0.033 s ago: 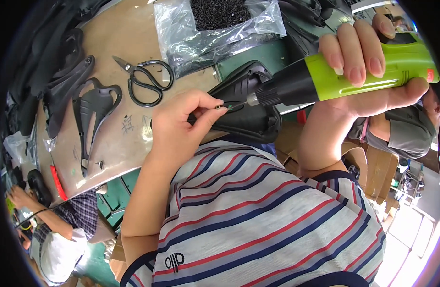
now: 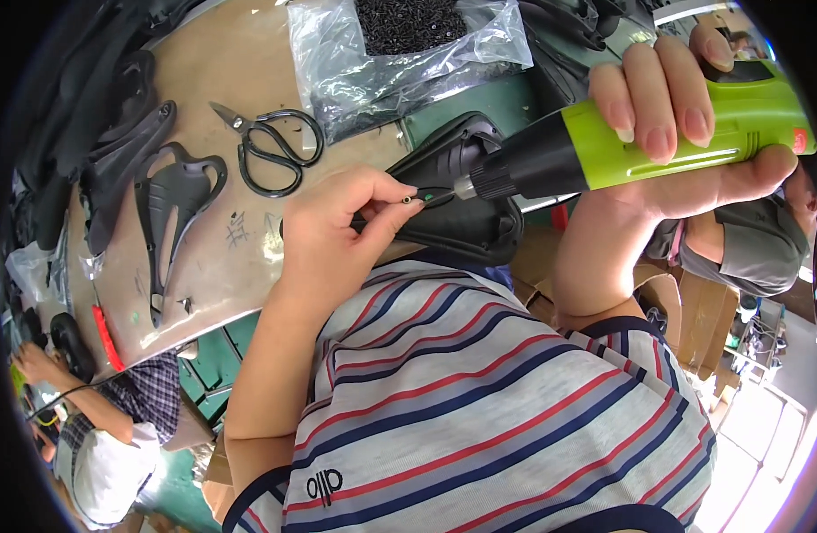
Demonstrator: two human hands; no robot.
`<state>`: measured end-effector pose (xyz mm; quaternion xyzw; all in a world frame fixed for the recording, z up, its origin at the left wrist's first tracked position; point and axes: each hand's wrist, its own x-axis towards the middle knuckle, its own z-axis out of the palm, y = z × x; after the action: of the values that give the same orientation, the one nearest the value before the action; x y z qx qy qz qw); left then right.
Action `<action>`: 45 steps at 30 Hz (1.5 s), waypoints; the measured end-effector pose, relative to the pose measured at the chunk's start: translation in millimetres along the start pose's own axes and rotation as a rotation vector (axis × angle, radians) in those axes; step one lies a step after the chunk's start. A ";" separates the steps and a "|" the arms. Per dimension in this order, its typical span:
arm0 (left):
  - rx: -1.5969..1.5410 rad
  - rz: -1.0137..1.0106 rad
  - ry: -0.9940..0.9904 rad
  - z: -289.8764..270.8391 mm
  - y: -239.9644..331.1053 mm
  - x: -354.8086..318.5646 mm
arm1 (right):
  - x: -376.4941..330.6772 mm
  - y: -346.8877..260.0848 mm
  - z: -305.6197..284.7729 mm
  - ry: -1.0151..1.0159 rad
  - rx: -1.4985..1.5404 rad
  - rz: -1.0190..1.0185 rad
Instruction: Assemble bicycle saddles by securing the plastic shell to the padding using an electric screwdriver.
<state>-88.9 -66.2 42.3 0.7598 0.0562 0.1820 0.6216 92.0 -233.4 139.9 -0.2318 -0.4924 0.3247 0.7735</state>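
Observation:
My right hand (image 2: 666, 115) wraps round a green and black electric screwdriver (image 2: 559, 147), whose thin bit points left. Thumb and forefinger of my left hand (image 2: 346, 222) are pinched on a small screw (image 2: 408, 200), its round end showing between the fingertips. The bit's tip comes close to that screw; whether they touch I cannot make out. Below the bit lies a black moulded plastic part (image 2: 466, 226), near the table edge against my striped shirt, partly hidden by my left hand and the screwdriver.
A clear plastic bag (image 2: 324, 75) holds many black screws (image 2: 413, 27). Black-handled scissors (image 2: 271, 151), a black plastic frame (image 2: 173, 195) and a red-handled tool (image 2: 107, 338) lie on the table (image 2: 204, 62). Black parts (image 2: 98, 98) are heaped left. Other people sit at lower left and right.
The screwdriver's tip has shifted very slightly left, towards the pinched screw. Both hands keep their grip.

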 end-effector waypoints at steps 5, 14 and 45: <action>0.165 0.132 -0.026 -5.7 0.0 0.6 | 5.1 14.0 -0.4 -0.122 -0.056 0.027; 0.642 0.343 -0.107 -8.9 12.0 4.9 | -5.1 27.9 29.5 -0.275 -0.283 -0.057; -0.114 -0.119 -0.027 11.0 -46.8 3.1 | -6.3 78.4 32.4 -0.122 -0.229 0.213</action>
<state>-75.7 -65.1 -3.9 0.7208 0.0823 0.1374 0.6744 39.1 -183.3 96.0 -0.3490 -0.5450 0.3603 0.6719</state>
